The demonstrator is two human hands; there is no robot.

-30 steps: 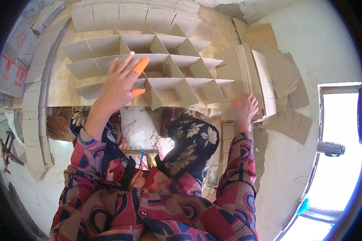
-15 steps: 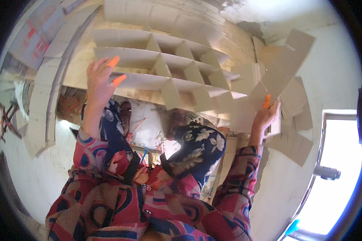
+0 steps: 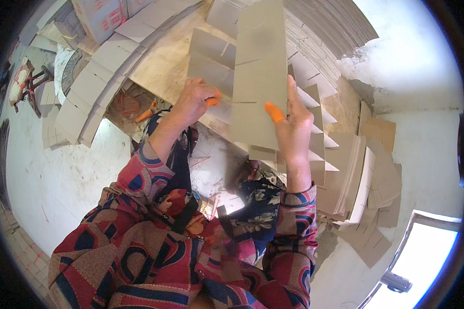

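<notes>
My right hand (image 3: 297,121) grips a long slotted cardboard strip (image 3: 259,62) by its right edge, with an orange-covered thumb on its face. The strip stands raised in front of a cardboard divider grid (image 3: 211,46) and hides much of its middle. Left of the strip, my left hand (image 3: 196,100) has its fingers curled in beside the grid's near left end. Orange covers show on its fingers too. Whether a panel edge is pinched between them is hidden.
Stacked slotted cardboard strips lie at left (image 3: 100,77), and another strip pile (image 3: 330,26) is at the far side. Cardboard sheets (image 3: 345,175) lean together at right. A printed carton (image 3: 103,18) sits far left. My knees are below the work surface (image 3: 160,56).
My right hand has brought the cardboard strip from the right to the middle, over the grid. My left hand has moved right, its fingers curling. The view has turned.
</notes>
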